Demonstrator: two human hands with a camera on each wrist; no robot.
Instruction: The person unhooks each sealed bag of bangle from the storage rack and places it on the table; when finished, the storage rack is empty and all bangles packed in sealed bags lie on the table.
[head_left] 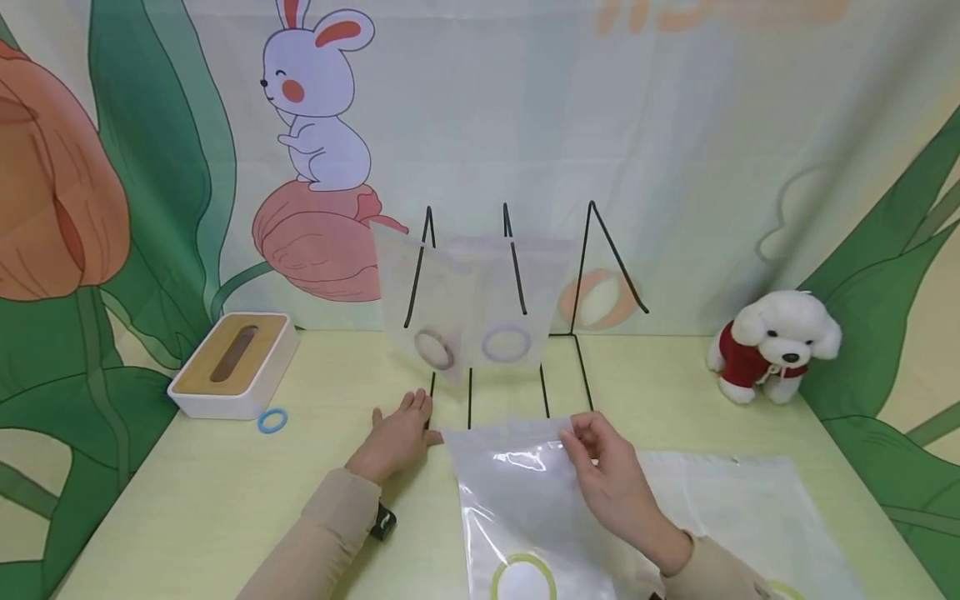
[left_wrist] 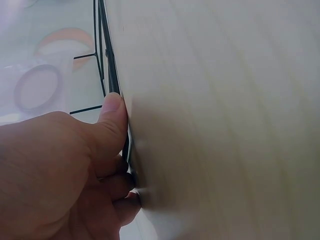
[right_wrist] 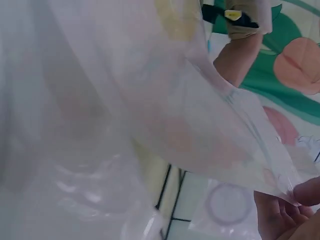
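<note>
My right hand (head_left: 611, 479) pinches the top edge of a translucent plastic bag (head_left: 517, 492) between thumb and fingers. A yellow-green ring (head_left: 525, 560) shows low on that bag. In the right wrist view the bag's sheet (right_wrist: 200, 125) spreads out from the pinching fingertips (right_wrist: 306, 192). My left hand (head_left: 396, 435) lies low on the table, its fingers extended against the base of a black wire rack (head_left: 581, 375). The left wrist view has the thumb (left_wrist: 114, 112) touching the rack's wire. Two translucent bags (head_left: 397, 283) hang on the rack, showing a brownish ring (head_left: 433, 350) and a lilac ring (head_left: 506, 343).
Another translucent bag (head_left: 742, 500) lies on the table at right, partly behind my right arm. A white tissue box (head_left: 232, 367) with a wooden lid stands at left, a blue ring (head_left: 272, 420) beside it. At far right sits a plush dog (head_left: 780, 346). A printed curtain (head_left: 480, 108) hangs behind.
</note>
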